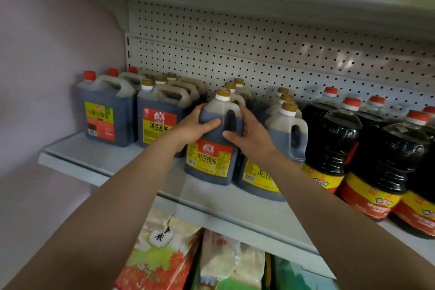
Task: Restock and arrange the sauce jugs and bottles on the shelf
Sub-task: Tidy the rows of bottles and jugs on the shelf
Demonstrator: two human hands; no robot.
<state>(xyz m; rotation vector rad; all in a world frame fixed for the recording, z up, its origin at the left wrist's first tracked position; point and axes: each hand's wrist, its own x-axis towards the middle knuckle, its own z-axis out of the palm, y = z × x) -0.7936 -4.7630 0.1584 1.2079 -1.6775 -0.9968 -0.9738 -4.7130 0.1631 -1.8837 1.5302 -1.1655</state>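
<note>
Dark gold-capped sauce jug — upright between left hand and right hand

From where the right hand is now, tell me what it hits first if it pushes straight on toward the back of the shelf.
The right hand already grips the front jug. Straight beyond, it would probably meet the gold-capped jugs lined up behind, then the pegboard; depth is hard to judge.

White perforated metal back panel behind the shelving. Pale lilac wall at left. On the level below: red-and-green printed sack with maple-leaf pattern, a white hang tag tied on; just beside it, clear plastic bag of pale grains.
</note>
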